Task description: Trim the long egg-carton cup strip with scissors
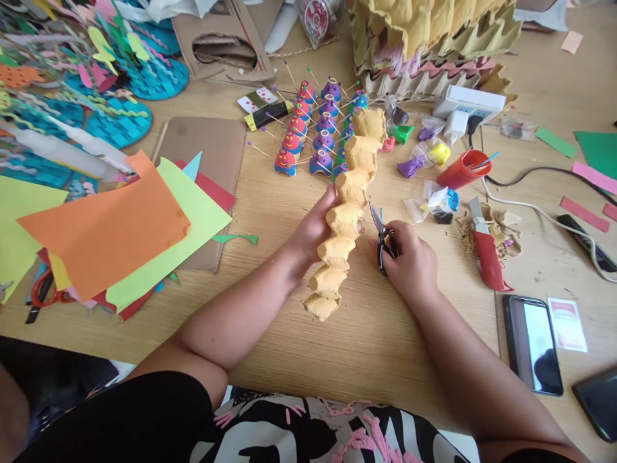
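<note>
A long strip of yellow egg carton (341,218), with several cups in a row, slants upward from near my body. My left hand (315,225) grips it from the left side near its middle; some of the fingers are hidden behind the strip. Just to the right, my right hand (409,257) is closed on the handles of a small pair of black scissors (379,225). The blades point up and left, slightly apart, close to the strip but not visibly cutting it. Beyond the strip stand rows of painted egg-cup figures (324,122) in red, purple and blue, with sticks poking out.
Coloured paper sheets (110,238) lie on cardboard (202,135) at left, near orange-handled scissors (51,289). Stacked egg trays (434,32) stand at the back. A power strip (467,103), an orange cup (463,168), a red-handled cutter (486,251) and a phone (533,344) are at right.
</note>
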A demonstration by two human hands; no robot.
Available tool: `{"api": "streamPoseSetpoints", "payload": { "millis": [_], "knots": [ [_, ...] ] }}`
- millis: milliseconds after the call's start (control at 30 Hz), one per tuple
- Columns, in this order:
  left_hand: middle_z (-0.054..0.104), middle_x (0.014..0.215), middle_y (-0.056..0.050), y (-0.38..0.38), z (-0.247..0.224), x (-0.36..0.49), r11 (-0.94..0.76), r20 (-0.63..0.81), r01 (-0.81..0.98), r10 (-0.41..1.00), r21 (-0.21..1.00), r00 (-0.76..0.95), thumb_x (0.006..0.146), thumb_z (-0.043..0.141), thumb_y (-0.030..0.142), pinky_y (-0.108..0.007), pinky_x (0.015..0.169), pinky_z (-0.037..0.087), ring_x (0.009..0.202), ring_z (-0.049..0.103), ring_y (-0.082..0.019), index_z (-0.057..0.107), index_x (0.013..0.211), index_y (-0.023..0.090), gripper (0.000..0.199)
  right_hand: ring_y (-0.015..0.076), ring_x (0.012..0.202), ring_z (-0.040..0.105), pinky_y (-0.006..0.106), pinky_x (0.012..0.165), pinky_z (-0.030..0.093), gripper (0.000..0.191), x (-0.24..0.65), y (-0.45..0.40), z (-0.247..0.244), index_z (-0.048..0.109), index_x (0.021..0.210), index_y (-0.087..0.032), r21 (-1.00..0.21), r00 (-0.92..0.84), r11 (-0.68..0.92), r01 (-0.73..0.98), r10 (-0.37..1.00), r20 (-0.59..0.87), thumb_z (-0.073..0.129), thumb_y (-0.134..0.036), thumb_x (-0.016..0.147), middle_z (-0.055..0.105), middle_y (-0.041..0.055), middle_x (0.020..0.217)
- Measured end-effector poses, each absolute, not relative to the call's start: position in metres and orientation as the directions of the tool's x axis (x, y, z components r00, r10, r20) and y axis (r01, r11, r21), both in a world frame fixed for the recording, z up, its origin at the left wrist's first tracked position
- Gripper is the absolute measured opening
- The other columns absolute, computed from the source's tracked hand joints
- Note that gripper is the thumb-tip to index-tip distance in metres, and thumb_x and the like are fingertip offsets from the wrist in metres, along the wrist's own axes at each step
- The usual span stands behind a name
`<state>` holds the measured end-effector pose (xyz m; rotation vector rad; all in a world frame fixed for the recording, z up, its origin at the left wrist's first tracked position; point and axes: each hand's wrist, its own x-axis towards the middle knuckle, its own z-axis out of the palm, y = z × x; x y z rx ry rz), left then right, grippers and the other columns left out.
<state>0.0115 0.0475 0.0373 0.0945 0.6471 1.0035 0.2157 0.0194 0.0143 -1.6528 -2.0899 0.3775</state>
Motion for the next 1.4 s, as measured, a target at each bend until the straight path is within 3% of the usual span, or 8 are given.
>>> {"api": "streamPoseSetpoints", "payload": {
  "millis": [267, 400, 533, 700, 833, 1167, 1400],
  "knots": [
    [0.058, 0.055, -0.001, 0.0465, 0.0409, 0.0131, 0.534, -0.469, -0.761, 0.814, 0.368, 0.344, 0.093, 0.062, 0.064, -0.023, 0.04, 0.037, 0.045, 0.059, -0.018, 0.07, 0.089, 0.026, 0.04, 0.0209, 0.067, 0.065, 0.03, 0.062, 0.04, 0.033, 0.2141, 0.0164, 0.0169, 0.063, 0.112, -0.024, -0.497, -0.242, 0.315, 0.809, 0.948, 0.207, 0.064, -0.048, 0.09, 0.075, 0.0032, 0.08],
    [0.059, 0.055, -0.001, 0.0437, 0.0398, 0.0112, 0.543, -0.445, -0.75, 0.817, 0.378, 0.367, 0.094, 0.064, 0.061, -0.022, 0.038, 0.038, 0.041, 0.055, -0.015, 0.069, 0.086, 0.024, 0.039, 0.0225, 0.073, 0.065, 0.032, 0.068, 0.045, 0.032, 0.2145, 0.016, 0.0194, 0.061, 0.113, -0.023, -0.472, -0.334, 0.43, 0.77, 0.901, 0.276, 0.066, -0.044, 0.089, 0.072, 0.0039, 0.083],
    [0.058, 0.056, 0.0, 0.0451, 0.0355, 0.0077, 0.557, -0.38, -0.732, 0.823, 0.392, 0.423, 0.104, 0.052, 0.056, -0.019, 0.037, 0.039, 0.038, 0.051, -0.011, 0.066, 0.079, 0.021, 0.045, 0.0243, 0.08, 0.064, 0.034, 0.073, 0.047, 0.031, 0.216, 0.0188, 0.0197, 0.06, 0.113, -0.022, -0.428, -0.409, 0.541, 0.724, 0.836, 0.365, 0.067, -0.037, 0.087, 0.069, 0.0048, 0.085],
    [0.06, 0.057, 0.0, 0.0493, 0.0348, 0.0087, 0.633, -0.471, -0.701, 0.753, 0.329, 0.46, 0.097, 0.064, 0.055, -0.018, 0.038, 0.039, 0.042, 0.057, -0.013, 0.068, 0.08, 0.022, 0.037, 0.0252, 0.082, 0.065, 0.036, 0.075, 0.048, 0.031, 0.2178, 0.0209, 0.0153, 0.062, 0.113, -0.023, -0.402, -0.412, 0.539, 0.74, 0.836, 0.364, 0.068, -0.034, 0.086, 0.07, 0.0052, 0.087],
    [0.066, 0.062, -0.002, 0.0487, 0.0332, 0.0097, 0.638, -0.432, -0.703, 0.756, 0.315, 0.492, 0.097, 0.067, 0.048, -0.019, 0.039, 0.041, 0.047, 0.063, -0.015, 0.069, 0.08, 0.022, 0.031, 0.0247, 0.081, 0.065, 0.035, 0.074, 0.047, 0.03, 0.2188, 0.0209, 0.0139, 0.063, 0.113, -0.022, -0.404, -0.388, 0.53, 0.745, 0.838, 0.384, 0.068, -0.037, 0.088, 0.07, 0.0053, 0.086],
    [0.062, 0.061, -0.002, 0.0452, 0.0389, 0.0062, 0.713, -0.448, -0.628, 0.693, 0.31, 0.565, 0.105, 0.053, 0.051, -0.015, 0.036, 0.03, 0.041, 0.051, -0.008, 0.069, 0.082, 0.018, 0.043, 0.0222, 0.076, 0.062, 0.032, 0.071, 0.044, 0.027, 0.221, 0.0228, 0.0138, 0.066, 0.11, -0.023, -0.411, -0.382, 0.512, 0.754, 0.851, 0.36, 0.065, -0.043, 0.093, 0.068, 0.0043, 0.08],
    [0.058, 0.058, 0.001, 0.0459, 0.0403, 0.0068, 0.726, -0.447, -0.616, 0.68, 0.306, 0.581, 0.101, 0.064, 0.046, -0.014, 0.035, 0.025, 0.039, 0.048, -0.006, 0.064, 0.08, 0.017, 0.035, 0.0207, 0.071, 0.06, 0.031, 0.068, 0.043, 0.024, 0.2225, 0.0224, 0.0166, 0.068, 0.109, -0.022, -0.369, -0.385, 0.515, 0.774, 0.845, 0.372, 0.061, -0.042, 0.096, 0.068, 0.0044, 0.078]
  ]
}}
